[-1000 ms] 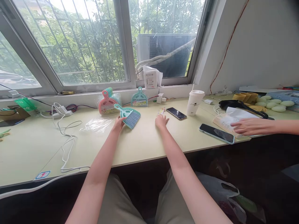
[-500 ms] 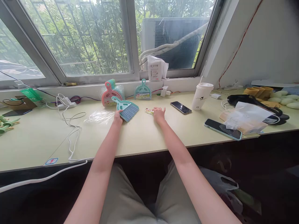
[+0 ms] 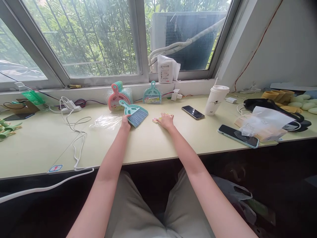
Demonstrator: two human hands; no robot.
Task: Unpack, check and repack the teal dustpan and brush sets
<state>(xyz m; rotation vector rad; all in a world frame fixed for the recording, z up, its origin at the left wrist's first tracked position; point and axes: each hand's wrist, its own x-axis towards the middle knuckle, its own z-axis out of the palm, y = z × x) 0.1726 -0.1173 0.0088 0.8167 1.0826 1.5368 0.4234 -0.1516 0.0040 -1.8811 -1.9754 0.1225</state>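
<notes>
My left hand (image 3: 125,122) is closed on the near edge of a teal dustpan and brush set (image 3: 136,114), tilted with its grey-blue bristles facing me. To the right, my right hand (image 3: 166,121) is closed on a small printed label card (image 3: 156,120) at the tabletop; the fingers cover much of the card. Behind the held set, several wrapped dustpan sets (image 3: 117,97) lean in a stack, a pink one in front. A single wrapped teal dustpan set (image 3: 152,94) stands upright by the sill. Crumpled clear plastic (image 3: 105,122) lies left of my left hand.
A phone (image 3: 193,112), a white lidded cup (image 3: 215,100) with a straw and a second phone (image 3: 238,136) are on the right. Beyond them sit a paper bag (image 3: 269,134) and a black bag. White cables (image 3: 76,145) run across the left side and over the table edge.
My right hand has shifted slightly and its fingers have closed on the label card, which is now more covered. My left hand keeps the dustpan set in nearly the same place.
</notes>
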